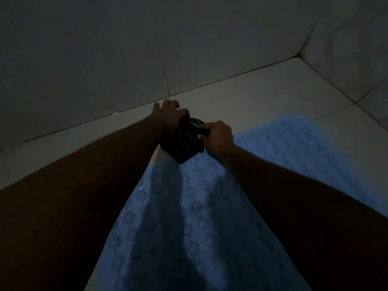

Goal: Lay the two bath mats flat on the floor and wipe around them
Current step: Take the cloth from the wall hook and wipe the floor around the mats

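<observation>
- Hands: the left hand (pixel 170 114) and right hand (pixel 218 135) meet on 1 dark folded cloth (pixel 184 145), both arms stretched forward from the person.
- Grip: the right hand's fingers curl round the cloth's right edge and clamp it. The left hand lies over the far end, fingers reaching toward the wall (pixel 126 49); the dim light hides whether it grips or only presses.
- Position of cloth: it sits at the far left corner of the blue bath mat (pixel 189 217), partly on the mat and partly on the pale tiled floor (pixel 252 97), near the wall base.
- Probable reason: 2 hands on 1 cloth suggests it is being bunched or pressed down for wiping the floor strip between mat and wall, the step now in hand.
- Position of mat: it lies spread on the floor beneath both forearms, apparently flat, with round cups showing across its surface. Only 1 blue sheet can be made out; a 2nd mat cannot be told apart.
- Heading of mat: the left edge runs from the lower frame away toward the wall; the far edge runs roughly along the wall base and ends in a rounded corner at right.
- Long axis: the near end is out of view, so it cannot be fixed.
- Heading of cloth: its longer side points from the wall back toward the person.
</observation>
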